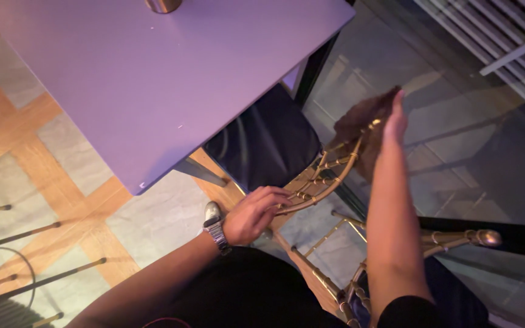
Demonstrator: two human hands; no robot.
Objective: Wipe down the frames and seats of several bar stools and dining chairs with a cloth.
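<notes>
Chair (311,182): its curved gold back rail runs from our left hand (255,212), which curls closed around its near end, away to our right hand (394,121), which presses a brown cloth (360,121) on the far end. We see two chairs; the second (445,240) is cut off.

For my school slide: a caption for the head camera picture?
Left hand grips gold bamboo-style chair back; right hand presses brown cloth on it.
</notes>
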